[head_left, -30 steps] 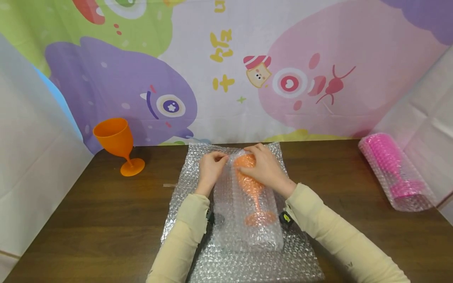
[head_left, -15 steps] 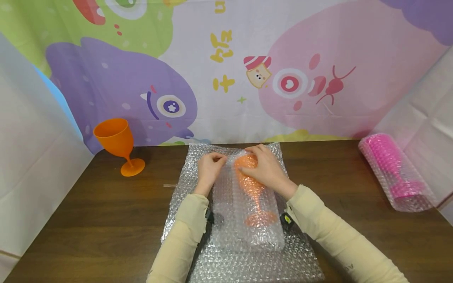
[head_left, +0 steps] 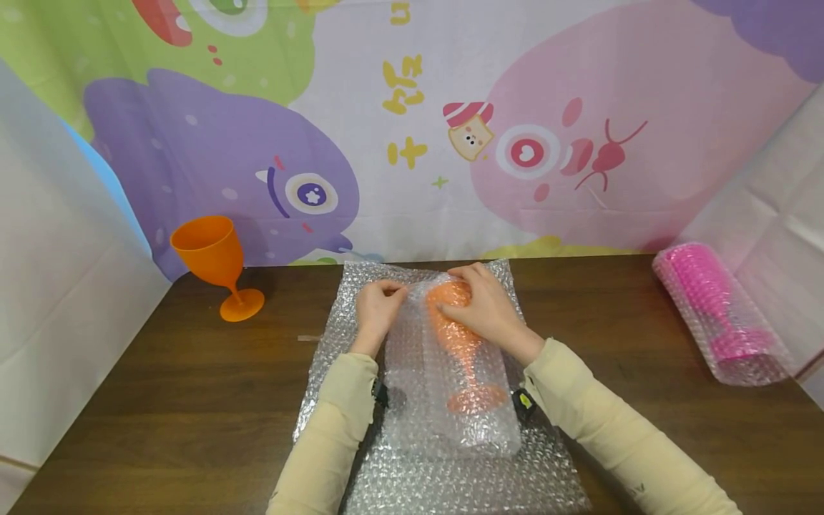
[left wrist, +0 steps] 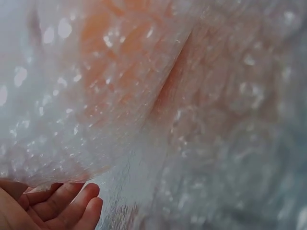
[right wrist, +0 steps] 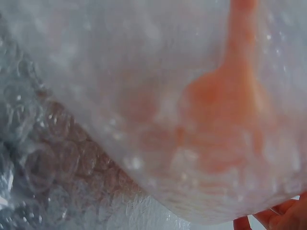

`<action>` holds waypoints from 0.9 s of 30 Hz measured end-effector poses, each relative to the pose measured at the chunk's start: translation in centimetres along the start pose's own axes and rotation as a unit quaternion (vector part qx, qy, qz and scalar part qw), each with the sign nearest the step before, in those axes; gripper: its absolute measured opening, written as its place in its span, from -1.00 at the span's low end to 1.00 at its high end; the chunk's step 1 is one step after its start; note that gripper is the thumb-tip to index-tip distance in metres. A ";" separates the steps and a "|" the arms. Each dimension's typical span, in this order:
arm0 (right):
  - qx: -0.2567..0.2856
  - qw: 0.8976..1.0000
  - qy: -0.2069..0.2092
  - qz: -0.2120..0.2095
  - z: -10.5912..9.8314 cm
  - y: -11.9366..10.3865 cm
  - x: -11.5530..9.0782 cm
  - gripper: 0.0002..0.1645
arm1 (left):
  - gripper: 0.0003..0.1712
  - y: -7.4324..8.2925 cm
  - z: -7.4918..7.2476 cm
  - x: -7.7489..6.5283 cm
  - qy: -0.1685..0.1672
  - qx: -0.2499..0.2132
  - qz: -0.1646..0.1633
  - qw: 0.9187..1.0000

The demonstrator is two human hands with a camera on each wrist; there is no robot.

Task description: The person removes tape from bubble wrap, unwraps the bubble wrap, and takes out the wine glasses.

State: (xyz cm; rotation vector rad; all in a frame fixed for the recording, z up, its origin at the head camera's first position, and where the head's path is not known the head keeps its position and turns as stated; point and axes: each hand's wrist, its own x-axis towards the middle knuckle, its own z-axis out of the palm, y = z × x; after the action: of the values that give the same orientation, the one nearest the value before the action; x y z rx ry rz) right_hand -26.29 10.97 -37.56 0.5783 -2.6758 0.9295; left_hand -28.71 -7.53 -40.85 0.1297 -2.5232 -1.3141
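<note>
An orange goblet [head_left: 465, 355], wrapped in bubble wrap, lies mid-table with its bowl away from me and its foot nearer. My right hand [head_left: 491, 306] grips the wrapped bowl, thumb across its upper side and fingers at its far end. Between thumb and fingertips, my left hand [head_left: 378, 309] pinches the far left corner of that bubble wrap [head_left: 407, 390]. A larger sheet of bubble wrap [head_left: 444, 486] lies flat underneath. In the left wrist view, curled fingers [left wrist: 67, 206] show below the wrap. The right wrist view shows the stem [right wrist: 241, 43] blurred through the plastic.
An unwrapped orange goblet [head_left: 209, 250] stands at the back left of the wooden table [head_left: 161, 422]. Against the right wall lies a bubble-wrapped pink goblet [head_left: 714, 304]. A thin clear strip [head_left: 309, 337] lies left of the sheet. A cartoon-printed cloth [head_left: 412, 207] hangs behind.
My left hand has drawn slightly left with the pinched wrap corner. The right hand and the wrapped goblet have shifted very slightly right; the other goblets stay put.
</note>
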 end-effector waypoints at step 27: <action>0.026 1.000 -0.009 0.013 -0.8 -0.1 -0.5 -0.27 | -0.79 -0.5 -0.2 0.1 -0.002 0.028 -0.044 0.999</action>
State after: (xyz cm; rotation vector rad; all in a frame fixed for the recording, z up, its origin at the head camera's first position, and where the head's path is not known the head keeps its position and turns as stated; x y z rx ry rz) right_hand -25.76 11.49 -37.08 0.5659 -2.6888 1.0077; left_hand -28.78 -8.00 -41.17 0.2525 -2.5859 -1.2771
